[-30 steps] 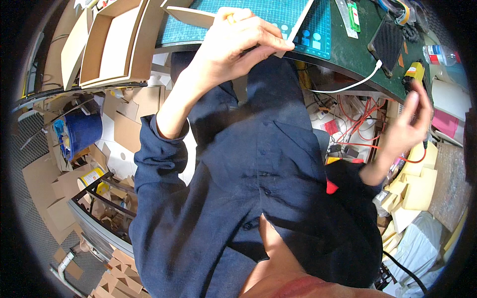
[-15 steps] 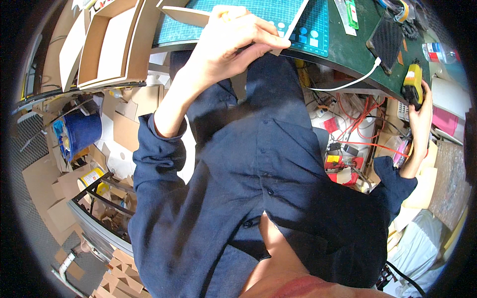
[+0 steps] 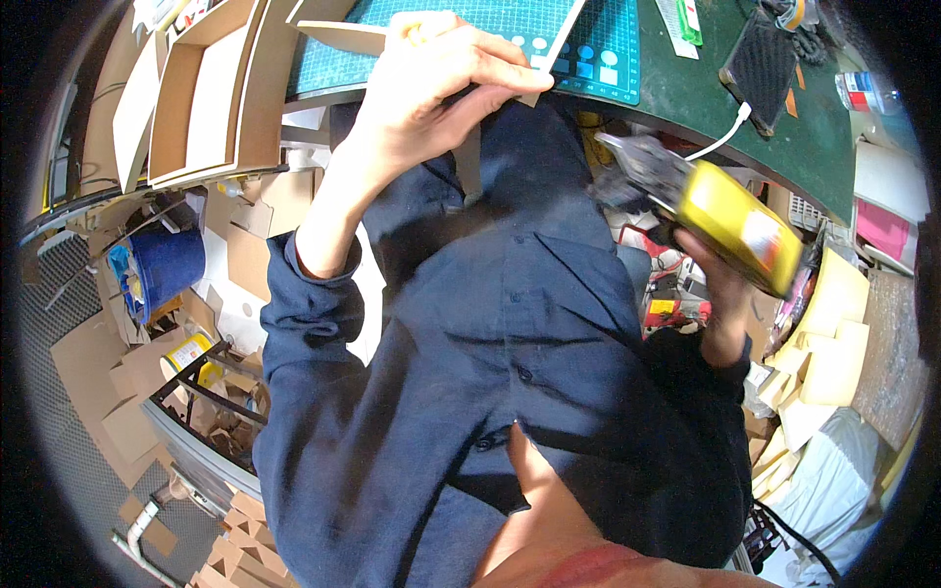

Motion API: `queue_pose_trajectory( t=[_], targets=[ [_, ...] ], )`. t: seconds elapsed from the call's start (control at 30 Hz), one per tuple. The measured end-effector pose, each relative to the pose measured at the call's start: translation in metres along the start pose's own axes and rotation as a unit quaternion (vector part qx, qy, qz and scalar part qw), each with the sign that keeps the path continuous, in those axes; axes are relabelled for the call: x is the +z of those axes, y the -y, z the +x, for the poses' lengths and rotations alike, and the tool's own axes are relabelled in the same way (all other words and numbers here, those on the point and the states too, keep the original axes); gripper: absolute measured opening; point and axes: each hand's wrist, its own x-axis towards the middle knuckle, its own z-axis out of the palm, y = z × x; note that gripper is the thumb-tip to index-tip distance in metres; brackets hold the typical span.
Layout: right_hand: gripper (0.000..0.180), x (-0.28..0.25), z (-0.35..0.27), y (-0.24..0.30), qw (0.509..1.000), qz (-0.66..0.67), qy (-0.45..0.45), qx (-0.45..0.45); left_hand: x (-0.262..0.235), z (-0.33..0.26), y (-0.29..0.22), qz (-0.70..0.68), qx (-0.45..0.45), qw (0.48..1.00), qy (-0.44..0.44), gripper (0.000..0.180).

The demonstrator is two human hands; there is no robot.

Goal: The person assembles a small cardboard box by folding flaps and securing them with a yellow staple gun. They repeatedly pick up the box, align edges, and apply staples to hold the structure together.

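Gripping: L hand (image 3: 431, 93) fingers shut on cardboard piece (image 3: 353, 37) | R hand (image 3: 720, 284) clasps yellow tool (image 3: 730, 220)

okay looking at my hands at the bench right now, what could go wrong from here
The right hand carries the yellow tool in mid-air, and it shows blurred; it might bump the bench edge or snag the white cable close by. The left hand pinches the cardboard piece only at the rim of the green cutting mat, so the piece could slip or bend.
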Motion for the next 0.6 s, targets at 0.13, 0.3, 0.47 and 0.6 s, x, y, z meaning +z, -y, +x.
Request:
queue_pose_trajectory(
  t=[0.13,0.3,0.47,0.6],
  targets=[
    [0.041,0.044,0.037,0.006,0.998,0.055,0.018,-0.029,-0.003,-0.001,-0.002,0.02,-0.004,1.0,0.012,0.031],
    [0.047,0.063,0.052,0.001,0.98,0.196,0.016,-0.042,-0.004,-0.003,-0.003,0.014,-0.015,1.0,0.022,0.032],
    [0.045,0.071,0.052,0.002,0.979,0.197,-0.006,-0.058,-0.004,-0.004,-0.003,0.012,-0.015,1.0,0.017,0.031],
    [0.041,0.07,0.054,-0.002,0.98,0.163,-0.007,-0.112,-0.003,-0.002,-0.003,0.007,-0.017,1.0,0.013,0.031]
  ],
)
